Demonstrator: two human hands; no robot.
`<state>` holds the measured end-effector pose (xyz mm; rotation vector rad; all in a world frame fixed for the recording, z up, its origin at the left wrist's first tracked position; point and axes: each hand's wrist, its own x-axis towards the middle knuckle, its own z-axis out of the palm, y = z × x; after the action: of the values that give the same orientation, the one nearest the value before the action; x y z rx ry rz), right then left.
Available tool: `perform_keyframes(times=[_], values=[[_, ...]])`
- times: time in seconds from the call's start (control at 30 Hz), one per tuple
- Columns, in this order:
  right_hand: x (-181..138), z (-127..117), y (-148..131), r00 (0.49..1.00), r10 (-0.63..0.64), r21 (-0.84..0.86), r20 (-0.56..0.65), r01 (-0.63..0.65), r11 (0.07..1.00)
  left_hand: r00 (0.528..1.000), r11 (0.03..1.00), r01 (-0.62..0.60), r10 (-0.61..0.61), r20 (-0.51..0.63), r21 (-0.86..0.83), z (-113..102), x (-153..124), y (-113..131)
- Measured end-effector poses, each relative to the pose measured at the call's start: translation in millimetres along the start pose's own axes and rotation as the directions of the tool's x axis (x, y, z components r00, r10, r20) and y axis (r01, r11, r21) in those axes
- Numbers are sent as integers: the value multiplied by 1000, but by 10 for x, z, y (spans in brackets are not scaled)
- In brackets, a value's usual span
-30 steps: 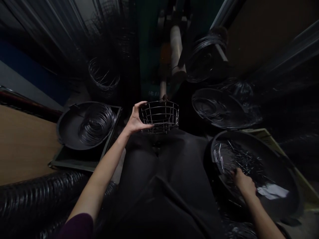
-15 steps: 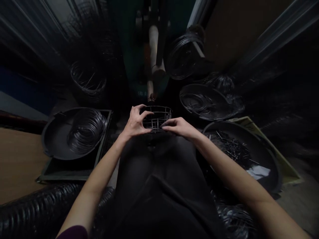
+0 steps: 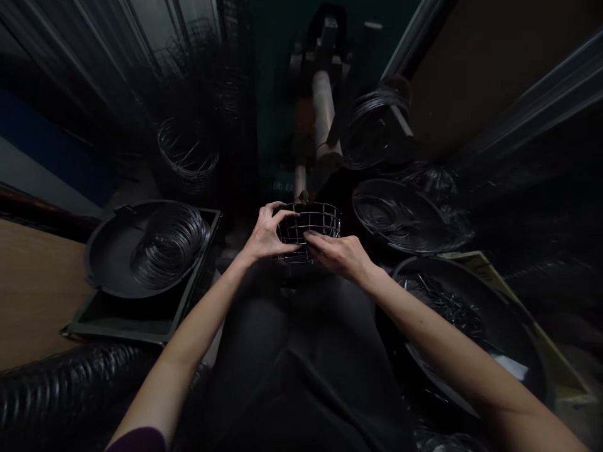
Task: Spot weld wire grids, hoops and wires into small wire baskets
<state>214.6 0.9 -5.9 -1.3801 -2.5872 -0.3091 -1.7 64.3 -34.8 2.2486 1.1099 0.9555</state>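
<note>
A small round wire basket frame (image 3: 316, 221) sits above my knees at the middle of the view. My left hand (image 3: 266, 237) grips its left side, fingers curled over the rim. My right hand (image 3: 337, 253) rests on its near side with fingers pinched together at the wires; whether a short wire piece is between them is too dark to tell. Right of my lap lies a dark pan (image 3: 499, 301) holding several short wire pieces (image 3: 445, 304).
A dark pan (image 3: 113, 257) with a coil of wire rings (image 3: 169, 243) stands in a tray (image 3: 141, 317) on the left. A shallow dish of rings (image 3: 400, 216) lies at the right back. A machine post (image 3: 324, 113) rises ahead. Black corrugated hose (image 3: 61, 389) lies at lower left.
My right hand left the pan of wire pieces and came to the basket's near side. The left hand kept its grip throughout. The view shifted slightly.
</note>
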Motion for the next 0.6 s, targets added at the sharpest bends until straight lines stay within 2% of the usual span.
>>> perform_keyframes(times=[0.23, 0.4, 0.6], values=[[69, 35, 112, 997, -21, -1, -75, 21, 1000, 1000, 1000, -18, 18, 13, -15, 8, 133, -56], [121, 5, 163, 998, -18, -2, -52, 18, 1000, 1000, 1000, -13, 13, 10, -23, -7, 209, -58], [214, -51, 205, 1000, 21, 42, -13, -20, 999, 998, 1000, 3, -2, 63, -9, -50, 323, -93]])
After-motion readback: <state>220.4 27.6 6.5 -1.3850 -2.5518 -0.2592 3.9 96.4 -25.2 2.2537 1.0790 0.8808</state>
